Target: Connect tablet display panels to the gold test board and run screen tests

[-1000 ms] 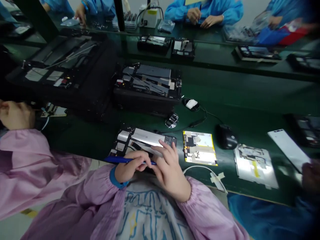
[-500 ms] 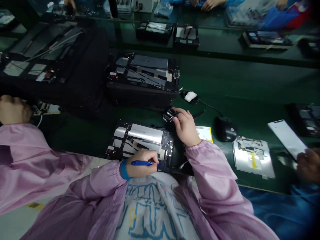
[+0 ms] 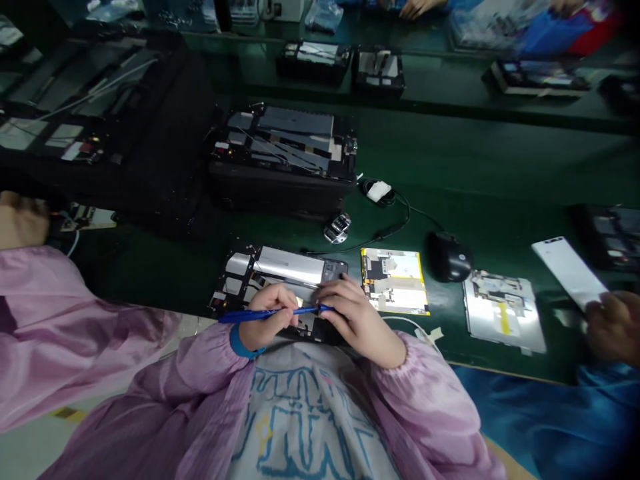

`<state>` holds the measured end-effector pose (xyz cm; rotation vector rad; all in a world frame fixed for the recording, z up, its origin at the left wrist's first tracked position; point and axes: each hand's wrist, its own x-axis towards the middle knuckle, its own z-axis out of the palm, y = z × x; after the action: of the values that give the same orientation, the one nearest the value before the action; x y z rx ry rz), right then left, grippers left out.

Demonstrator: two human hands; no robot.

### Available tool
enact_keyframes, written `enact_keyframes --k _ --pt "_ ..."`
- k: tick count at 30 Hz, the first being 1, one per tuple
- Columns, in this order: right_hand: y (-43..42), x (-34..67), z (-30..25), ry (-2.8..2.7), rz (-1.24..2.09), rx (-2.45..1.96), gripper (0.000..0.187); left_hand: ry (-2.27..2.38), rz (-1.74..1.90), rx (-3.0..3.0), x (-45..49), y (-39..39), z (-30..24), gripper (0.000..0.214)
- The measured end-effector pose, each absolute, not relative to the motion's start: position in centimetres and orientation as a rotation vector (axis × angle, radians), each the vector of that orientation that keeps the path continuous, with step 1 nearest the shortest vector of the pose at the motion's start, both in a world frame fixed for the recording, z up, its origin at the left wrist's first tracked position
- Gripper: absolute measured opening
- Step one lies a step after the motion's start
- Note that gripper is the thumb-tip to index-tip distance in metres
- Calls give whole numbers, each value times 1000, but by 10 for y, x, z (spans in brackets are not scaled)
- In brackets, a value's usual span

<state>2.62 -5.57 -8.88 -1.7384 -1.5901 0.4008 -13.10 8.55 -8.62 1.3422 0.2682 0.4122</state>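
Between my hands lies a slim blue pen point(image 3: 305, 310), roughly level. My left hand point(image 3: 267, 310), with a blue band at the wrist, is closed round its middle. My right hand point(image 3: 357, 317) has its fingers closed at the pen's right end; whether a small part sits there is hidden. Directly below both hands is an opened tablet point(image 3: 290, 263), with silver battery panels and dark ribbon cables showing. My hands cover its lower right part. Just beyond the tablet are small shiny metal pieces point(image 3: 337, 228).
A stack of opened tablets point(image 3: 285, 187) stands ahead, a larger stack point(image 3: 150, 147) to the left. Rightward lie a yellow-edged board point(image 3: 395, 283), a black mouse point(image 3: 450, 257) with coiled cable point(image 3: 379, 192), and a silver plate point(image 3: 505, 317). Co-workers' hands point(image 3: 613, 327) point(image 3: 23, 220) are at both sides.
My right hand has left the metal pieces and come down to the pen's right end, uncovering the yellow-edged board. The pen in my left hand now extends farther left past the wrist.
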Motion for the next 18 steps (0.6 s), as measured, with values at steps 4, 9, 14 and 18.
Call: enact_keyframes --k 4,9,14,18 --pt "-53 20 -87 -1611 417 -1715 17 248 393 1367 -129 83 -86 22" --pt "-50 8 -80 -1668 460 -1681 23 180 281 1569 -134 87 -82 17" --pt "-59 10 -94 -1324 165 -2094 45 181 625 1641 -166 145 -68 7" --pt "-65 10 -122 -1121 74 -2357 61 565 783 1447 -197 192 -76 15"
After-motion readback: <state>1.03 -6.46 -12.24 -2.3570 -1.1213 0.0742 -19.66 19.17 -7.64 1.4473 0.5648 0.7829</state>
